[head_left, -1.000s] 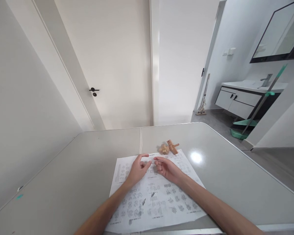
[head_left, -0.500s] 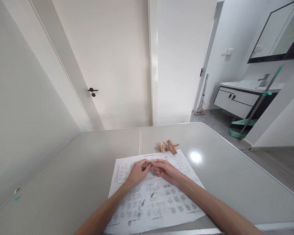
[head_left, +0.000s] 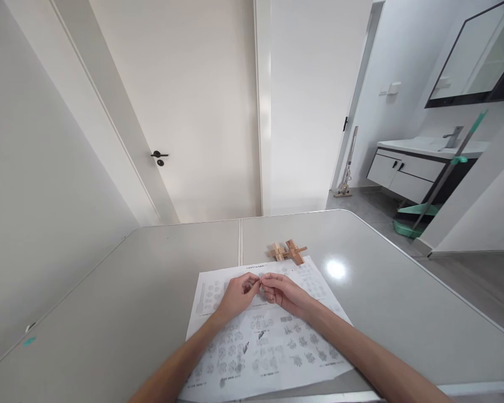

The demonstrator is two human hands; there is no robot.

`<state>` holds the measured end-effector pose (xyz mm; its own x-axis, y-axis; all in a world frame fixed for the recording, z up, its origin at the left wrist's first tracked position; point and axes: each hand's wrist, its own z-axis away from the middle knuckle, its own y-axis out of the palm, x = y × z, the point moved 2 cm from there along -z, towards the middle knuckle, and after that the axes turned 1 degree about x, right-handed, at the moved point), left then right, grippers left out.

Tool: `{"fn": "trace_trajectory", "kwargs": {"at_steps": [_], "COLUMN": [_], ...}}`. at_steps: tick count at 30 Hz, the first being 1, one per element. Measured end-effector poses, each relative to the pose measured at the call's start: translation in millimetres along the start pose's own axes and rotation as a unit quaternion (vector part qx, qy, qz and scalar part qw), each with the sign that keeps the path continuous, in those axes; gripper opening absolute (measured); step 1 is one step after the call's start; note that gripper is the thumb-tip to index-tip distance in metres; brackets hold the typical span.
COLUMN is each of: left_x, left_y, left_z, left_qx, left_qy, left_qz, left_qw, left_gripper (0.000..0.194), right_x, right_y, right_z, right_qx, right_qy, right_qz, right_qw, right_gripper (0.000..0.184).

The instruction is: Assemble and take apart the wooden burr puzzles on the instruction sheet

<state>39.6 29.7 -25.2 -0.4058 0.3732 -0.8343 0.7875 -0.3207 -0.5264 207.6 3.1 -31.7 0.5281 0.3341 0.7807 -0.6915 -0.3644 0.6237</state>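
Over the upper part of a printed paper sheet [head_left: 273, 347], my left hand [head_left: 239, 292] and my right hand [head_left: 282, 291] meet fingertip to fingertip. Both hands are closed in a pinch; whatever they hold, if anything, is too small or too covered to make out. Rows of small grey diagrams cover the sheet, which lies flat on the table. Just beyond its far edge sit two wooden interlocking puzzles, a paler small one [head_left: 278, 252] on the left and a browner cross-shaped one [head_left: 294, 252] on the right, close against each other. Neither hand touches them.
The grey table [head_left: 109, 302] has a seam down its far half and a bright light reflection at right. Behind it stands a white door [head_left: 201, 112]. A mop [head_left: 349, 168], a washbasin cabinet [head_left: 407, 168] and a green dustpan [head_left: 407, 228] are off to the right.
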Motion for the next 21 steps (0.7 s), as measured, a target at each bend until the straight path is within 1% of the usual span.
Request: {"fn": "trace_trajectory", "kwargs": {"at_steps": [9,21], "left_x": [-4.7,-7.2], "left_y": [-0.8,-1.4], "left_z": [1.1,1.4], "left_qx": [0.003,0.009], "left_qy": [0.000,-0.002], "left_qz": [-0.002,0.000], "left_qw": [1.000,1.000], "left_gripper": [0.028,0.030], "right_x": [-0.2,0.3], "right_y": [-0.7,-0.7], "right_z": [-0.3,0.3], "right_qx": [0.002,0.005], "right_qy": [-0.002,-0.001], "right_qz": [0.001,0.004], "right_qw": [1.000,1.000], "right_gripper": [0.021,0.020]}}
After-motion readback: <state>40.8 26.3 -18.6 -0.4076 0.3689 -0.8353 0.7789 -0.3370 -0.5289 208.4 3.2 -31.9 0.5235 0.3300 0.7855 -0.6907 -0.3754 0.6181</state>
